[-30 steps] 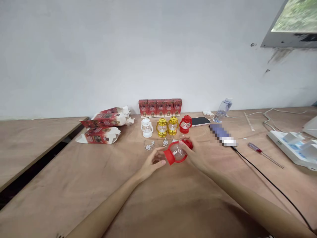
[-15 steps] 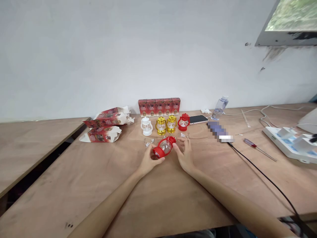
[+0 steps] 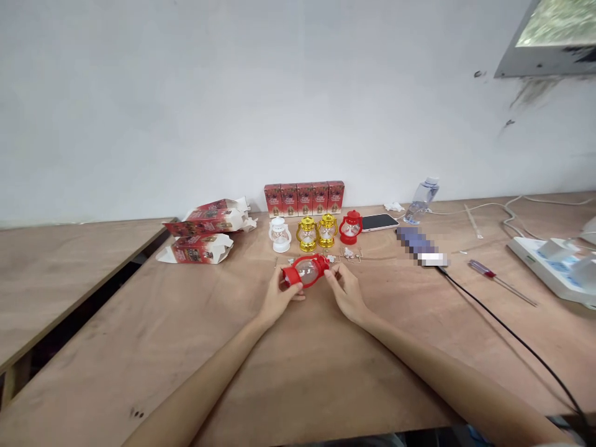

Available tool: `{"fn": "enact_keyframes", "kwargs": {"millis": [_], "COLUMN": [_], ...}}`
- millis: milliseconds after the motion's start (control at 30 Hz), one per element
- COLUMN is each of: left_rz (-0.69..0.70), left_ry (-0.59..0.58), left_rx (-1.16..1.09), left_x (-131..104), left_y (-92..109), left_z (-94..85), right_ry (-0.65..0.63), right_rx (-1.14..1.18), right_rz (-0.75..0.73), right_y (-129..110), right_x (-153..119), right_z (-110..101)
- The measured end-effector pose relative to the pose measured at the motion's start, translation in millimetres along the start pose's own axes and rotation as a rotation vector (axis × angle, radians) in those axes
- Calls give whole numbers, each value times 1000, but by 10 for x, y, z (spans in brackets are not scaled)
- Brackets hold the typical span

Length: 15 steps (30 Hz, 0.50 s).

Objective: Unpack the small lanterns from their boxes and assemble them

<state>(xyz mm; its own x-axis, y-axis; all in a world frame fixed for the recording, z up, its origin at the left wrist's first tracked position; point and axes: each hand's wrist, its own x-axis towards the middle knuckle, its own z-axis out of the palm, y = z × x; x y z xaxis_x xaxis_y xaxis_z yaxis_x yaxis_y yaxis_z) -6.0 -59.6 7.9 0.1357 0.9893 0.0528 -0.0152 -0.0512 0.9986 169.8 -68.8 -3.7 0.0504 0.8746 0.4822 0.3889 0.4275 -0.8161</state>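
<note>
A red lantern with a clear globe (image 3: 307, 272) lies tilted on its side between my hands, above the wooden table (image 3: 298, 372). My left hand (image 3: 278, 297) grips its red base. The fingers of my right hand (image 3: 343, 290) close on its top end. Just beyond stand a white lantern (image 3: 280, 236), two gold lanterns (image 3: 307, 234) (image 3: 327, 231) and another red lantern (image 3: 351, 228), all upright. Small wire pieces (image 3: 350, 254) with whitish bits lie in front of them, partly hidden by the held lantern.
Several red boxes (image 3: 305, 200) line the wall. Opened cartons (image 3: 200, 248) lie at left. On the right are a black-screened phone (image 3: 379, 222), a bottle (image 3: 421, 202), a blurred phone (image 3: 414, 244) with black cable, a screwdriver (image 3: 500, 281) and a power strip (image 3: 554, 270).
The held lantern has turned closer to horizontal. My right hand's fingers have drawn together around its top. The whole view has shifted slightly.
</note>
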Motion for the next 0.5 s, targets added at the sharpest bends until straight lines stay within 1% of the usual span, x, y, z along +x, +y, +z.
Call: {"fn": "enact_keyframes", "kwargs": {"millis": [33, 100, 167, 233, 267, 333, 400, 433, 500], "left_rz": [-31, -41, -20, 17, 47, 120, 168, 171, 144], "left_ry": [21, 57, 81, 118, 136, 154, 154, 152, 151], "left_rx": [-21, -7, 34, 137, 210, 351, 416, 421, 401], "left_x": [6, 14, 9, -17, -38, -85, -127, -141, -144], "left_y": [-5, -22, -40, -42, -38, -20, -6, -4, -15], "left_z": [-2, -9, -14, -7, 3, 31, 62, 73, 79], "right_ry": [11, 15, 0, -29, -51, -86, -90, -79, -39], "right_rx": [8, 3, -45, -126, -175, -273, -342, -349, -297], "right_rz": [18, 42, 65, 64, 33, -83, -196, -220, -182], "right_y": [-5, -7, 8, 28, 37, 43, 36, 30, 23], "right_x": [4, 13, 17, 8, -4, -38, -74, -87, -93], "right_z": [-6, -14, -13, -1, 8, 27, 38, 38, 26]}}
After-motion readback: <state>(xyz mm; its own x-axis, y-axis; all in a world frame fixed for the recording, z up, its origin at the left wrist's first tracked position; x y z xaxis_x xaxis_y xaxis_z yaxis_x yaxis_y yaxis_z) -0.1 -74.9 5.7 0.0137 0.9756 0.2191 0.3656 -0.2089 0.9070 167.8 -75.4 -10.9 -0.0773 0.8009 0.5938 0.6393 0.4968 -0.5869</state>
